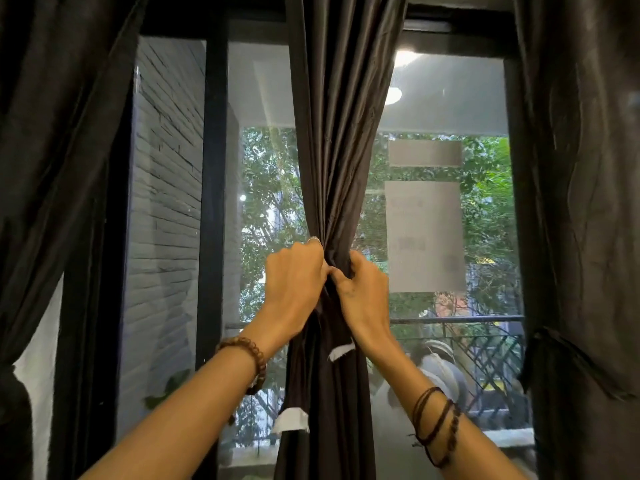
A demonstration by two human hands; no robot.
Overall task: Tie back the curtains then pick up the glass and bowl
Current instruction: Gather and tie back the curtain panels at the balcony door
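The left hand [294, 282] and the right hand [363, 292] both grip the middle curtain [343, 133], bunching it at the center of the frame. Two more dark curtains hang at the left edge [59, 150] and the right edge [581, 202], before the window [214, 168].

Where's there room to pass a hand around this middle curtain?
Open gaps flank the middle curtain: one toward the black window post, one toward the right curtain. It's crowded at the gather, where the left hand and right hand grip the fabric.
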